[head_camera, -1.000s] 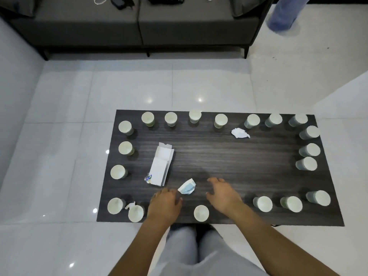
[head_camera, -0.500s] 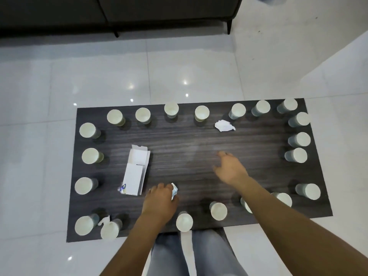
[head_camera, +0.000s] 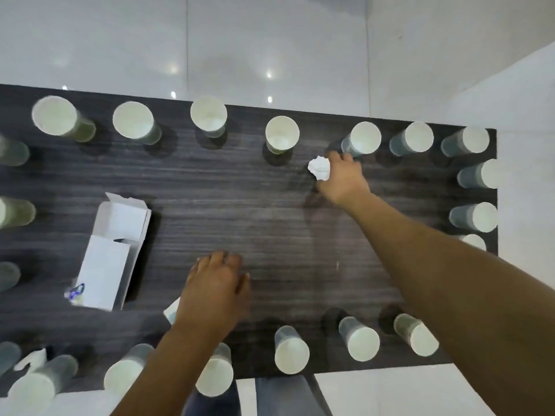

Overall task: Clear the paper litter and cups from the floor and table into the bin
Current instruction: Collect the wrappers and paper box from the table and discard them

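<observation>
On the dark wooden table [head_camera: 270, 223] my right hand [head_camera: 342, 180] reaches to the far side and grips a crumpled white paper ball [head_camera: 319, 168], just in front of a paper cup [head_camera: 365, 139]. My left hand [head_camera: 214, 291] is near the front edge, fingers curled over a blue-and-white paper scrap [head_camera: 172, 311] that peeks out under the wrist. An opened white carton [head_camera: 109, 256] lies flat to the left of it. Several white paper cups ring the table's edges, such as one at the back [head_camera: 282, 134] and one at the front [head_camera: 292, 352]. No bin is in view.
A small white paper scrap [head_camera: 31, 359] lies between cups at the front left corner. Glossy white floor tiles [head_camera: 270, 40] surround the table. My legs [head_camera: 270, 397] are against the front edge.
My right hand has stretched forward from mid-table to the paper ball and closed on it. My left hand keeps the blue-and-white scrap. The camera has moved closer over the table.
</observation>
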Action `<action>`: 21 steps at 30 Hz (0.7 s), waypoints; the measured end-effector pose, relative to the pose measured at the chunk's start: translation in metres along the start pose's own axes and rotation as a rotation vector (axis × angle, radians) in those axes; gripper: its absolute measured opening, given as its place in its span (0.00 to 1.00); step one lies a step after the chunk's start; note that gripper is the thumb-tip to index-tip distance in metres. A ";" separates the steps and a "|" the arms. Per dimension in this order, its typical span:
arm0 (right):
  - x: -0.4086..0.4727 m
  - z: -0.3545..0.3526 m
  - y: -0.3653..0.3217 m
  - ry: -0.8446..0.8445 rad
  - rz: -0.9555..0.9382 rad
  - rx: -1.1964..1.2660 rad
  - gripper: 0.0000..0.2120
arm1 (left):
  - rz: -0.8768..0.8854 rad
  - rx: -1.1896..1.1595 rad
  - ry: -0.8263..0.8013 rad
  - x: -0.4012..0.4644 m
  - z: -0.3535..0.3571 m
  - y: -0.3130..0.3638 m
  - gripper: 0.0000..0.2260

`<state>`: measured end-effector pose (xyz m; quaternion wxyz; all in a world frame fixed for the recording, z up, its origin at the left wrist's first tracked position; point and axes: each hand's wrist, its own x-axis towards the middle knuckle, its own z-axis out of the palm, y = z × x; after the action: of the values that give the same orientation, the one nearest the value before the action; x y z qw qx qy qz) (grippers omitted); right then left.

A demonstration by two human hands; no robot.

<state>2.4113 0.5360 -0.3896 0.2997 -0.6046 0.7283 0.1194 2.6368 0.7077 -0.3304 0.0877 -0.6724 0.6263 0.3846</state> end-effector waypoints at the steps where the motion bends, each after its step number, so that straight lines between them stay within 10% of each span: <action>1: 0.011 0.005 0.002 -0.002 -0.003 -0.026 0.27 | -0.006 -0.004 -0.002 0.004 0.004 -0.004 0.15; 21: -0.039 0.073 -0.015 0.079 -0.127 -0.074 0.17 | -0.099 -0.088 0.010 -0.021 0.032 -0.054 0.14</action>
<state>2.4501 0.6030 -0.4224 0.2554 -0.6645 0.6947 0.1030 2.6746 0.7539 -0.3585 0.0740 -0.7075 0.5754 0.4037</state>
